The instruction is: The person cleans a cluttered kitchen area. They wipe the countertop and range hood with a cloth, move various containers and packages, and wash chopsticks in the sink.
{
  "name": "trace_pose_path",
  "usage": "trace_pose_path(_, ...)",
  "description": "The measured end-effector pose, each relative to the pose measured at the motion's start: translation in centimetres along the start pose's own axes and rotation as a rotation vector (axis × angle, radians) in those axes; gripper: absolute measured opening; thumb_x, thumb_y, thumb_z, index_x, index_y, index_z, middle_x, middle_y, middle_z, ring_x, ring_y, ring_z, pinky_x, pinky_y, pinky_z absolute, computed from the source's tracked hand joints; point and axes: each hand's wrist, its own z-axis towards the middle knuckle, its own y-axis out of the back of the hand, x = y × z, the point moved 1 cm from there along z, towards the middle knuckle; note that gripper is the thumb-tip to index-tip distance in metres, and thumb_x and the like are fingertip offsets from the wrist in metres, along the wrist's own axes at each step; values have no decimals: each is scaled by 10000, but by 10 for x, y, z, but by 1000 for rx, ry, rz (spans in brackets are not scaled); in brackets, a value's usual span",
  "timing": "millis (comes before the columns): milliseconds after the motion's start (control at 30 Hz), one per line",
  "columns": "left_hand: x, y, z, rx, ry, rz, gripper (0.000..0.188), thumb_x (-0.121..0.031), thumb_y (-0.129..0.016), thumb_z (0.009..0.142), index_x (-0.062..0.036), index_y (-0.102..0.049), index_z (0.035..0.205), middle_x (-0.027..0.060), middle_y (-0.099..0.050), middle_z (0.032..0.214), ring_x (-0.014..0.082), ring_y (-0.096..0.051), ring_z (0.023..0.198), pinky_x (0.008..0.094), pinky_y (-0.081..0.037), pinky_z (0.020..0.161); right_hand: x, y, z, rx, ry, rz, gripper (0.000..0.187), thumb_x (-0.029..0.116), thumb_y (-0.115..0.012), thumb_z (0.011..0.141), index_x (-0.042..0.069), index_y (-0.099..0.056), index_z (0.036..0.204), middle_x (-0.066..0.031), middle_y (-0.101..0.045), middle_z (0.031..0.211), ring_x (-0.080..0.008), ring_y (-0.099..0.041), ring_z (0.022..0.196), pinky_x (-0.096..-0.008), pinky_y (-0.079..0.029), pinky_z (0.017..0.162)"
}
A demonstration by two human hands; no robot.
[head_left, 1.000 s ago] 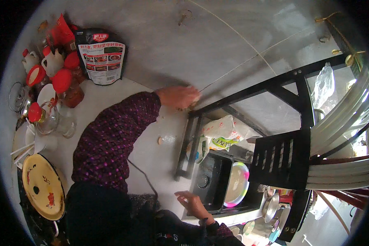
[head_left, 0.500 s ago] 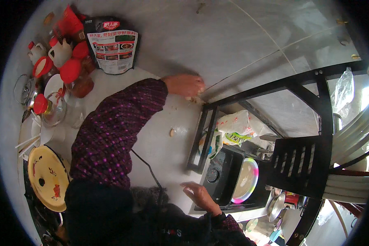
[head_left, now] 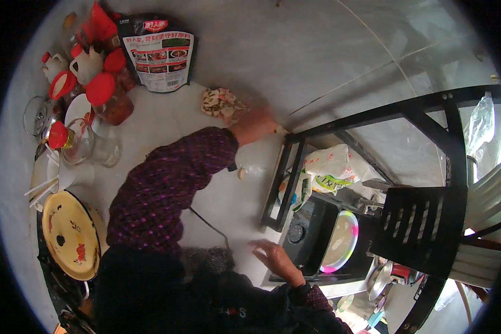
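Observation:
My left hand (head_left: pixel 256 126) reaches to the back of the counter (head_left: pixel 234 195), close to the wall and the foot of the black rack. Motion smears its fingers, so their grip cannot be made out. A crumpled patterned cloth (head_left: pixel 221 103) lies against the wall just left of this hand; I cannot tell whether they touch. Small pale crumbs (head_left: pixel 280 131) show by the fingertips. One pale scrap (head_left: pixel 241 174) rests on the counter, nearer to me. My right hand (head_left: pixel 278 259) hovers near the sink's left edge, its fingers apart and nothing in them.
The black rack (head_left: pixel 417 111) stands over the black sink (head_left: pixel 305 239), which holds a basin with a bright rim (head_left: pixel 345 245). Plastic bags (head_left: pixel 331 167) sit under the rack. Leftward are a black pouch (head_left: pixel 158 55), red-lidded jars (head_left: pixel 101 92) and a yellow lidded pot (head_left: pixel 67 236).
The patterned cloth now shows beside my left hand, which has become blurred. My right hand stays near the sink with its fingers apart. The whole view has shifted slightly.

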Motion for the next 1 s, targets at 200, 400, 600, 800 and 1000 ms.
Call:
trace_pose_path(200, -9, -34, 15, -5, -21, 27, 81, -83, -598, 713, -25, -654, 722, 125, -618, 854, 288, -630, 827, 397, -539, 680, -9, 3, -15, -22, -58, -12, 267, 139, -609, 891, 112, -605, 1157, -132, -640, 1020, -317, -638, 888, -392, -513, 754)
trace_pose_path(400, -7, -39, 25, 98, 15, 26, 121, -52, -581, 734, 15, -658, 797, 177, -641, 859, 311, -652, 801, 409, -541, 694, -7, 2, -16, -33, -62, -24, 260, 128, -612, 886, 110, -603, 1145, -126, -643, 1024, -321, -639, 893, -393, -511, 752)
trace_pose_path(600, -12, -39, 22, -17, -35, 226, 139, -49, -551, 762, 22, -654, 821, 192, -644, 863, 325, -649, 766, 416, -541, 701, 0, 6, -18, -48, -41, -9, 249, 106, -615, 879, 99, -602, 1128, -135, -639, 1022, -327, -640, 870, -395, -511, 742)
trace_pose_path(800, -5, -39, 27, 102, 143, 20, 186, -78, -557, 784, 42, -672, 868, 218, -651, 868, 362, -649, 783, 431, -532, 682, 4, 7, -16, -61, -2, -15, 248, 107, -611, 883, 97, -600, 1130, -141, -636, 1021, -331, -637, 855, -398, -510, 733)
trace_pose_path(1000, 1, 2, 0, -38, 670, -866, 213, -144, -578, 833, 55, -648, 856, 174, -656, 740, 261, -657, 664, 386, -536, 625, 23, 18, -11, -90, -27, 35, 230, 55, -616, 870, 40, -635, 1099, -152, -643, 1096, -312, -646, 947, -367, -515, 811)
